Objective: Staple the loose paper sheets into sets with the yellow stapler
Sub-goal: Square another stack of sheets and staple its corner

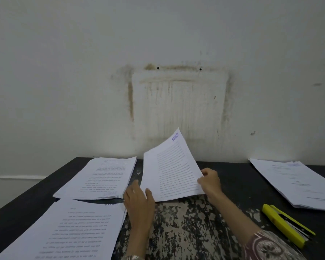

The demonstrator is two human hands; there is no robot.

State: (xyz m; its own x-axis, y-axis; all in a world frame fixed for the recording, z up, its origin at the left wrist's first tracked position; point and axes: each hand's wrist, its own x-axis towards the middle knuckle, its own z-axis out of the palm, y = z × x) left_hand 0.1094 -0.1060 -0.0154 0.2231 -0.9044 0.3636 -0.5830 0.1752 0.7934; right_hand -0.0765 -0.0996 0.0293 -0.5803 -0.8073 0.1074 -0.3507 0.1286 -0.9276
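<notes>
Yellow stapler (289,225) beside right hand (210,182)

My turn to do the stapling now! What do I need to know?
Left hand: grips the near left corner of the held sheets.
Right hand: pinches their right edge; they are lifted, tilted up off the table.
Yellow stapler: lies untouched on the table, to the right.
Other paper: far left stack, near left stack, right stack.
Done: I can't tell if any are stapled.
Left: square the held sheets, staple them, then carry on.
</notes>
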